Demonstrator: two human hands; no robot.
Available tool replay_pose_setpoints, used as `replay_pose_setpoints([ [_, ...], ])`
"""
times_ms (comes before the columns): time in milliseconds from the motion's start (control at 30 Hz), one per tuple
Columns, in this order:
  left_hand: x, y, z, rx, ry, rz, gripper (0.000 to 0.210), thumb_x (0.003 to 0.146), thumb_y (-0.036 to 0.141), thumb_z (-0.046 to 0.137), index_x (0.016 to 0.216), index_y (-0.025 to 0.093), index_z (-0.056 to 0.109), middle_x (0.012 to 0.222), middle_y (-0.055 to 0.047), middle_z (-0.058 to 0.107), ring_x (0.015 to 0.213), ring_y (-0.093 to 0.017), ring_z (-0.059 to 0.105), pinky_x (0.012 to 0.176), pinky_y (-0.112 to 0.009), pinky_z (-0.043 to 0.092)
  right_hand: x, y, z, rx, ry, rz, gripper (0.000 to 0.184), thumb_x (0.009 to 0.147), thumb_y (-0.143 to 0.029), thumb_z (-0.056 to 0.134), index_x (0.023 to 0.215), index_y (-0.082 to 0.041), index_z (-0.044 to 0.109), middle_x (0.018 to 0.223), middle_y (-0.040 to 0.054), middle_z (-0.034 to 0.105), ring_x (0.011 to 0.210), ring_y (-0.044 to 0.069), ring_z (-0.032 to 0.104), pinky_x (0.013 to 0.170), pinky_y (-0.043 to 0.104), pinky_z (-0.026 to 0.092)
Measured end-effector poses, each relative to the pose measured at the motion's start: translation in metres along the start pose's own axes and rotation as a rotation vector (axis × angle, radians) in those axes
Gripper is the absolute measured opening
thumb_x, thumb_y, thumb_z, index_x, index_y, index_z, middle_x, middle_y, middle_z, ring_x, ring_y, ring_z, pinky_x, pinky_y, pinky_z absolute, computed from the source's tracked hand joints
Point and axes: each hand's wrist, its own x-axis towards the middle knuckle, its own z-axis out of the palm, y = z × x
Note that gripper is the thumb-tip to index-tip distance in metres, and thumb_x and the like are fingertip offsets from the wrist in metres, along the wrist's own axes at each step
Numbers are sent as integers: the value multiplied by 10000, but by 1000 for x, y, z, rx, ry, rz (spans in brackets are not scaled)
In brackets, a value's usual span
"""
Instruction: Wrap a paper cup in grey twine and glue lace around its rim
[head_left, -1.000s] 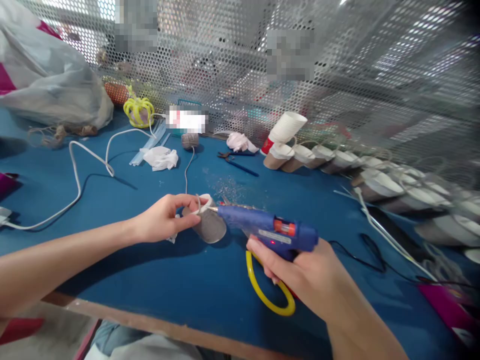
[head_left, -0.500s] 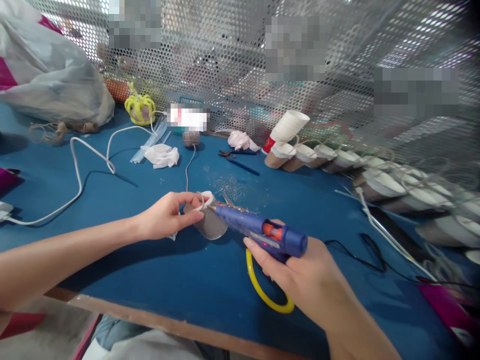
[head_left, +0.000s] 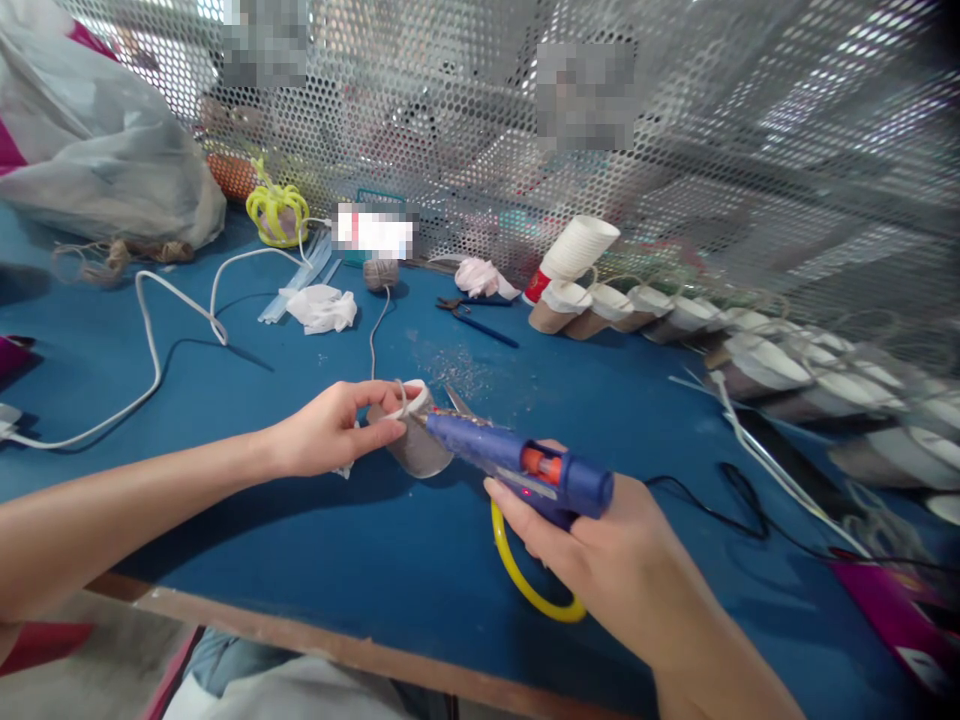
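Cup (head_left: 426,455): pinched by left hand (head_left: 322,428). Glue gun (head_left: 487,445): right of cup, gripped by right hand (head_left: 600,550), long axis pointing cupward.

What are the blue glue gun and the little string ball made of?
The glue gun looks like smooth, slightly shiny blue plastic: soft light catches its rounded back end. The string ball seems to be dull, greyish yarn or twine, because wound strands show. I can't tell which fibre.
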Motion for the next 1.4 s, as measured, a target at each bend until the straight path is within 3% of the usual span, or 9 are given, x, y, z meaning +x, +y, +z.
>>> replay_pose_setpoints([
  [167,0,0,1,-7,2,-7,177,827,287,477,697,192,403,1017,-105,636,1280,-241,412,960,-342,396,1,-2,-1,-26,45,-25,187,821,-234,458,690,-223,590,559,7,612,448,137,560,470,235,470],
  [367,0,3,1,15,1,-45,181,826,296,473,702,191,391,1087,-103,622,1269,-254,417,913,-356,450,-6,1,4,-10,-2,-2,149,822,-283,508,686,-223,518,559,-6,584,457,144,541,500,256,476],
  [600,-1,2,0,23,-2,-30,169,830,293,477,720,194,395,1083,-95,627,1291,-251,395,803,-278,499,-6,2,3,15,-50,53,133,801,-305,538,692,-230,524,579,-2,608,479,156,566,536,273,493],
  [700,-1,1,-1,14,-19,-19,169,838,291,477,722,193,401,1099,-94,623,1305,-244,378,826,-278,488,-2,0,0,42,-36,89,149,809,-314,508,706,-222,565,630,14,646,527,160,597,564,270,507],
  [900,-1,-3,-4,12,-58,32,149,850,269,477,734,190,426,1107,-104,621,1308,-229,378,889,-304,455,3,8,-2,19,-11,219,269,781,-388,533,567,-225,544,462,-9,570,405,146,516,445,265,469],
  [1200,-2,-7,-6,43,-77,42,152,855,294,477,754,189,434,1086,-94,630,1298,-245,387,922,-335,434,0,5,-2,43,-30,169,276,786,-381,529,560,-224,546,444,-10,571,386,143,518,448,268,473],
  [1400,-2,-10,-7,43,-82,64,146,851,284,483,747,192,439,1075,-77,636,1296,-229,393,936,-320,422,2,6,-3,27,-14,222,280,775,-373,540,536,-228,541,401,-21,552,357,142,512,397,258,455],
])
